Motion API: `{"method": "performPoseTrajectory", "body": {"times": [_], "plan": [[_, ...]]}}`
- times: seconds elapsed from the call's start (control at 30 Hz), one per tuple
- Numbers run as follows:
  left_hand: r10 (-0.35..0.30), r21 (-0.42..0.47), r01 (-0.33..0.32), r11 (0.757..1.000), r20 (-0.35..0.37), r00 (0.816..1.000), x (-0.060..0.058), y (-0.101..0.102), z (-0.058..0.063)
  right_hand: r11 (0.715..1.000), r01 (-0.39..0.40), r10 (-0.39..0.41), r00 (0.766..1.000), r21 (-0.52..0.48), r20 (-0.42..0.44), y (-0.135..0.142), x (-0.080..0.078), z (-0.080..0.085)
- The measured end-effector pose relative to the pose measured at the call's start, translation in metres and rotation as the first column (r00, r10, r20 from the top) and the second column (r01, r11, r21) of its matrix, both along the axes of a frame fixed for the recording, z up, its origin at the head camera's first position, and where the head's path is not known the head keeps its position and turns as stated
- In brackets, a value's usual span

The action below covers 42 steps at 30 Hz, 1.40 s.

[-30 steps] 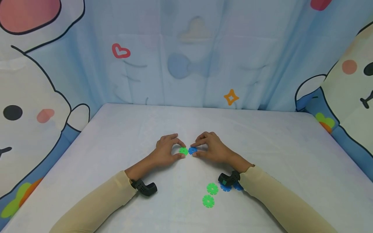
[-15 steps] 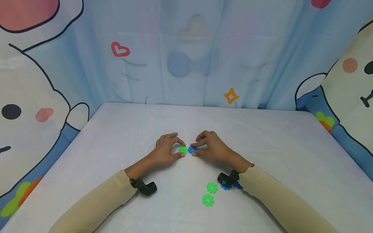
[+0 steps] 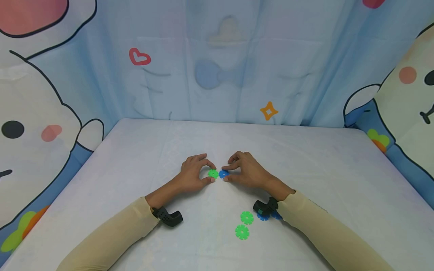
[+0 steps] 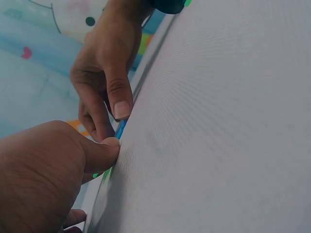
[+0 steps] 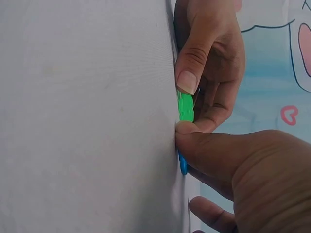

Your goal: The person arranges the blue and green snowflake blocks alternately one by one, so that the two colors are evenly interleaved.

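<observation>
Near the middle of the table my left hand (image 3: 194,175) pinches a green notched disc (image 3: 213,173) between thumb and forefinger. Facing it, my right hand (image 3: 248,171) pinches a blue notched disc (image 3: 223,174) the same way. Side by side, the two discs have their edges touching or nearly so; I cannot tell whether they interlock. In the right wrist view the green disc (image 5: 186,107) shows edge-on, low at the white surface, and the blue disc (image 5: 183,164) sticks out below my right thumb. Only a sliver of the blue disc (image 4: 120,128) shows in the left wrist view.
Two loose green discs (image 3: 242,232) lie nearer the front of the white table (image 3: 162,241). Beside them are blue discs (image 3: 263,217), partly hidden under the right wrist's black camera (image 3: 266,207). A printed blue curtain (image 3: 217,101) hangs behind the table.
Both hands keep their pinch on the discs and barely move. The whole head view has shifted up slightly.
</observation>
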<state>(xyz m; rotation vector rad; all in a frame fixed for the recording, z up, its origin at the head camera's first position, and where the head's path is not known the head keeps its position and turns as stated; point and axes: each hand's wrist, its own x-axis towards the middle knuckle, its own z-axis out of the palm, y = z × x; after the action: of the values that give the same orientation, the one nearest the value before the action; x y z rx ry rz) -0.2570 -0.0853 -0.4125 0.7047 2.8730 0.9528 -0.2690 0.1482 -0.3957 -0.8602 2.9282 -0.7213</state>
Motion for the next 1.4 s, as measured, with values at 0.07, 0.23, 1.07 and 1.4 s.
{"method": "performPoseTrajectory", "body": {"times": [0.07,0.23,1.07,1.4], "plan": [[0.0,0.003,0.0,1.0,-0.002,1.0,0.0002,-0.0001,-0.0001,1.0,0.002,-0.002,1.0,-0.003,0.007,-0.0004,-0.0002,0.0001],[-0.004,0.001,0.004,1.0,0.008,1.0,-0.0004,-0.0009,-0.0005,1.0,-0.004,0.004,1.0,-0.021,0.004,-0.0003,-0.0013,0.0019],[-0.016,0.022,0.016,1.0,-0.008,1.0,-0.001,-0.0021,-0.0026,0.999,0.007,-0.005,0.998,-0.036,0.055,0.0008,-0.0027,0.0015],[-0.009,0.009,0.009,1.0,0.028,1.0,-0.0029,-0.0022,0.001,0.999,-0.002,0.006,0.997,-0.042,0.083,0.0037,-0.0045,0.0062]]}}
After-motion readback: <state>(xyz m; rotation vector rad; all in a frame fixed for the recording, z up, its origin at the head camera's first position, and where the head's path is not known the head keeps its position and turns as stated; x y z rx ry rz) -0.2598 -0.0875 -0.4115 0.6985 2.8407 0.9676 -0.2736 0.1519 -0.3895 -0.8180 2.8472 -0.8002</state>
